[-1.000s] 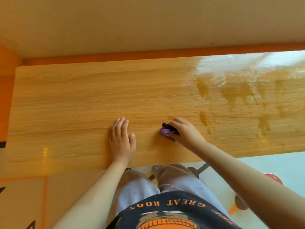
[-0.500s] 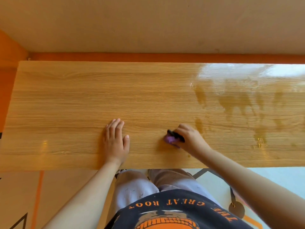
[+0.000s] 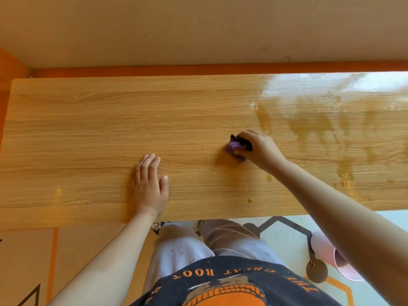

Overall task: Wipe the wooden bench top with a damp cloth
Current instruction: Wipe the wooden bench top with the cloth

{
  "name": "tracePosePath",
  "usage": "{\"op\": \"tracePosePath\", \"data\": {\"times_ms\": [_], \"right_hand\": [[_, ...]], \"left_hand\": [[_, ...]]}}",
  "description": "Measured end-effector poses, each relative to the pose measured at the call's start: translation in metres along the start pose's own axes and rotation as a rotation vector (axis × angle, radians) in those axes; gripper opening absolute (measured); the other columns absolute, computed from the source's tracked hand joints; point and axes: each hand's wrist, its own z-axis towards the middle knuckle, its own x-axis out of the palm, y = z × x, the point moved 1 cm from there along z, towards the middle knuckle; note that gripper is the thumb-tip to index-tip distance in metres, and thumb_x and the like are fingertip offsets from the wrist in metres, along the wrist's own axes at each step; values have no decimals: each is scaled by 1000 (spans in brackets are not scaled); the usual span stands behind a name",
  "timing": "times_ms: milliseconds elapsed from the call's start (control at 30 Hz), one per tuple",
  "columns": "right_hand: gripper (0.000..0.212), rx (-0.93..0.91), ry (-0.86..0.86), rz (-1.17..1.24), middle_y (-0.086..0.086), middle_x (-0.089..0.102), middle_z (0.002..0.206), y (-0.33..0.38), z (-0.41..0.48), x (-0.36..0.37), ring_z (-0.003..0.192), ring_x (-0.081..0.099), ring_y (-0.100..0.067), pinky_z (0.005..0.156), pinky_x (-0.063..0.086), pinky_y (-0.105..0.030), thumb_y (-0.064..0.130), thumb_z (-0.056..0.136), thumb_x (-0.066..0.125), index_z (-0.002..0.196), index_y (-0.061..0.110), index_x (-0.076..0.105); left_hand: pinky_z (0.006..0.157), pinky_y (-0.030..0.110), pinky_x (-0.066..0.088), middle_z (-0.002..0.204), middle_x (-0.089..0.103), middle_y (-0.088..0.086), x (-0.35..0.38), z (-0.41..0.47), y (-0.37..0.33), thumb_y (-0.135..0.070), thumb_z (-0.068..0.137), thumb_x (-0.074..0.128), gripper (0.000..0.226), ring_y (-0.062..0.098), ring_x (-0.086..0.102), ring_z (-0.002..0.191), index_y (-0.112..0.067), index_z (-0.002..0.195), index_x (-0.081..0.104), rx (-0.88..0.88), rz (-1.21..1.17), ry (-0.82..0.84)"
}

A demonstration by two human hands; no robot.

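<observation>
The wooden bench top point(image 3: 88, 133) spans the whole view, light oak grain, with wet streaks and a glossy sheen over its right part. My right hand point(image 3: 258, 149) is closed on a small bunched purple and black cloth point(image 3: 234, 147), pressing it to the wood just left of the wet area, around the board's middle. My left hand point(image 3: 150, 184) lies flat on the board near its front edge, fingers together and palm down, holding nothing.
A beige wall with an orange strip point(image 3: 198, 68) runs along the bench's far edge. A pink bucket point(image 3: 329, 257) stands on the floor at the lower right, partly behind my right arm. My legs are under the front edge.
My right hand has slid the cloth away from me, from near the front edge toward the board's middle. The left hand stays planted flat in the same spot.
</observation>
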Motion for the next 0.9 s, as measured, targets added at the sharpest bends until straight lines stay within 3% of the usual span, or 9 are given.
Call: {"op": "tracePosePath", "data": {"times_ms": [100,200,500,700,900], "right_hand": [[36,52,-67,-25,0,64,108,0,4,2,95,59,-19,74,41,-25,27,80,71,112,14,61],[33,86,-115,-21,-2,65,103,8,-23,11,90,60,-20,71,41,-26,27,79,72,108,13,61],[23,229,22,25,1,60,89,14,-137,36,77,57,-22,63,48,-37,25,78,71,96,16,60],[20,638,-306,64,-7,60,86,-28,-162,6,77,54,-25,63,37,-33,25,83,68,93,12,56],[21,759,-436,69,-12,60,90,21,-154,48,79,56,-29,64,40,-33,23,85,64,95,9,54]], "left_hand": [[113,50,26,139,46,17,1,0,1,-23,86,44,49,34,37,133,-1,130,48,3,2,-11],[112,49,27,138,47,17,2,-1,2,-23,86,44,49,35,37,133,-1,129,49,14,-5,-26],[111,50,28,138,47,18,2,-1,3,-25,86,43,49,35,37,133,0,127,50,31,-12,-31],[110,53,27,141,46,15,4,-2,6,-28,85,43,52,34,35,135,-2,130,49,14,5,3],[112,52,26,143,44,14,4,-2,7,-29,87,43,53,33,33,137,-4,133,46,15,23,26]]}}
